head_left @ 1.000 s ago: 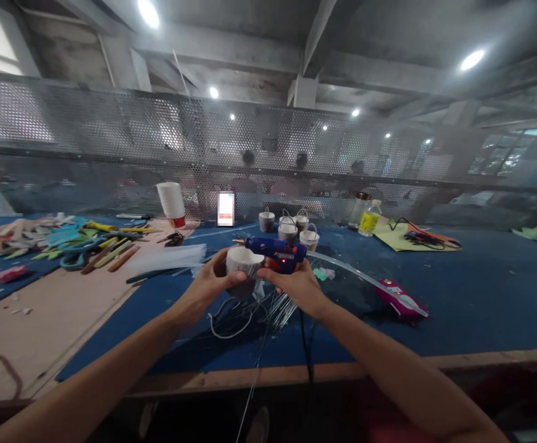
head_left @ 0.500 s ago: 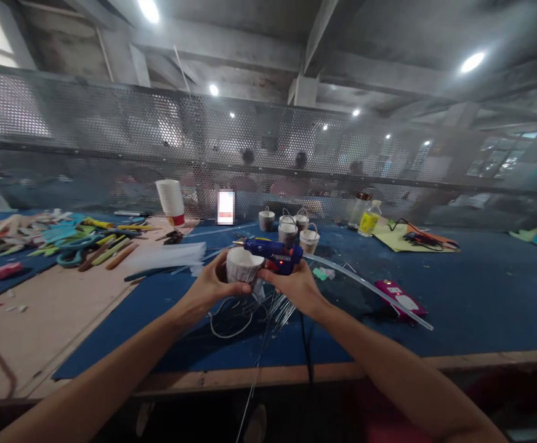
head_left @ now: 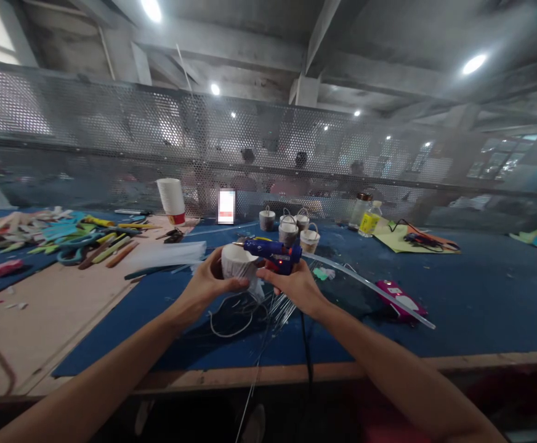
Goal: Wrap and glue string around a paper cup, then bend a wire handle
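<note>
My left hand [head_left: 208,283] is wrapped round a white paper cup [head_left: 237,263] with a wrinkled white covering on its side. In my right hand [head_left: 296,284] is a blue hot glue gun [head_left: 271,249], its red light lit. The gun's metal nozzle points left, over the cup's rim; whether it touches cannot be made out. From the gun's back a long clear glue stick [head_left: 365,283] sticks out to the right. Beneath both hands lie a loop of white cord [head_left: 231,336] and a bunch of thin wires [head_left: 283,311] on the blue mat.
Several small cups with handles [head_left: 288,232] stand behind the glue gun. A stack of paper cups [head_left: 171,200] and a lit phone [head_left: 226,206] are at the back. Scissors [head_left: 77,249] and tools lie left; a magenta box [head_left: 398,298] and a yellow bottle [head_left: 369,220] are right.
The cup in my left hand has shifted slightly left and up and turned a little. The glue gun has stayed almost in place.
</note>
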`<state>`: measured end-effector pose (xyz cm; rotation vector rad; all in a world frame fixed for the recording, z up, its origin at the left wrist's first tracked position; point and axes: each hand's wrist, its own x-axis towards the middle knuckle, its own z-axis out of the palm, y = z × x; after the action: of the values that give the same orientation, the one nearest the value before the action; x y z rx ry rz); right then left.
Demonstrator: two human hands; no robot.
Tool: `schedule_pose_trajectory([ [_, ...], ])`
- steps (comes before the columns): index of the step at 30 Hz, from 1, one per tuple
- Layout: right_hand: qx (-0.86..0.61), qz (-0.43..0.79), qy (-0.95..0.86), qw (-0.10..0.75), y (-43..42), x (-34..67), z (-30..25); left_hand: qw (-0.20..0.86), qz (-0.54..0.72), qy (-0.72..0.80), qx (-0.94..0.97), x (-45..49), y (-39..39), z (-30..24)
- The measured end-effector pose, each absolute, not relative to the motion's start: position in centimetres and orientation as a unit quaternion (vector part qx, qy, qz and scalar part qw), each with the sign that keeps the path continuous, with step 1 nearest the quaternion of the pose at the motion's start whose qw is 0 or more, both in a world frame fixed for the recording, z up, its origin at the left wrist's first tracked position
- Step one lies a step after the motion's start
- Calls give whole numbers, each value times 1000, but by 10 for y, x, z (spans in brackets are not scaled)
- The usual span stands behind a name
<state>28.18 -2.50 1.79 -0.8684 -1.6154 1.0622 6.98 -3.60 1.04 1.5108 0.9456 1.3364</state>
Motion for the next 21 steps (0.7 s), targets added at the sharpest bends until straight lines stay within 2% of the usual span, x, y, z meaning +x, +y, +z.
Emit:
schedule_pose_trajectory([
  [12, -338, 447, -638, 529, -25, 277, 17, 440, 563, 380, 588, 75, -37, 13],
  [21, -311, 454, -622, 557, -28, 280, 25, 606, 539, 307, 497, 63, -33, 9],
])
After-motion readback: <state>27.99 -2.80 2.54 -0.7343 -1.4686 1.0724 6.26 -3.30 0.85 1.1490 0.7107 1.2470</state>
